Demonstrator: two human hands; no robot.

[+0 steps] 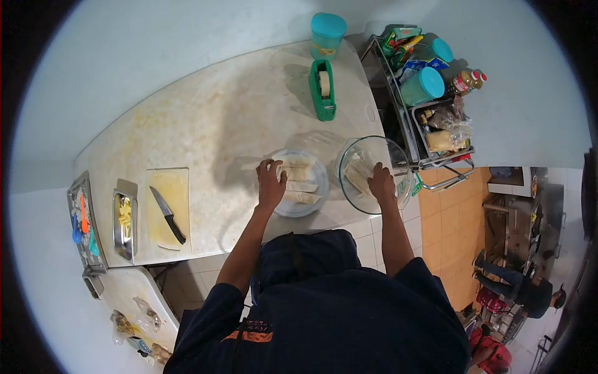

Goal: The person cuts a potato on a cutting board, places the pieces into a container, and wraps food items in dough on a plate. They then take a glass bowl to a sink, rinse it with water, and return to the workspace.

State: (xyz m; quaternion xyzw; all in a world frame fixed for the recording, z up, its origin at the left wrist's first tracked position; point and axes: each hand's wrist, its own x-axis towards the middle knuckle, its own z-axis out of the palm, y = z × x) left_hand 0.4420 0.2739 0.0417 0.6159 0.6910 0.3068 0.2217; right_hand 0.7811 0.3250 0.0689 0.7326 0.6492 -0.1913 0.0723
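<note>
Several pale wrapped rolls [300, 186] lie side by side on a round white plate [303, 212] in front of me. My left hand [272, 181] is at the plate's left side, its bent fingers apart beside the ends of the rolls. To the right stands a clear glass bowl [358, 207] holding more pale rolls [357, 174]. Inside its right side, my right hand [382, 183] has its fingers closed at the end of a roll; the fingertips are partly hidden.
A green tape dispenser [322, 91] and a blue-lidded tub [328, 35] stand at the back. Leftward are a knife [167, 213] on a yellow cutting board [177, 181] and a metal tray [118, 240]. A loaded cart [403, 115] adjoins the table's right; another person [534, 293] is beyond.
</note>
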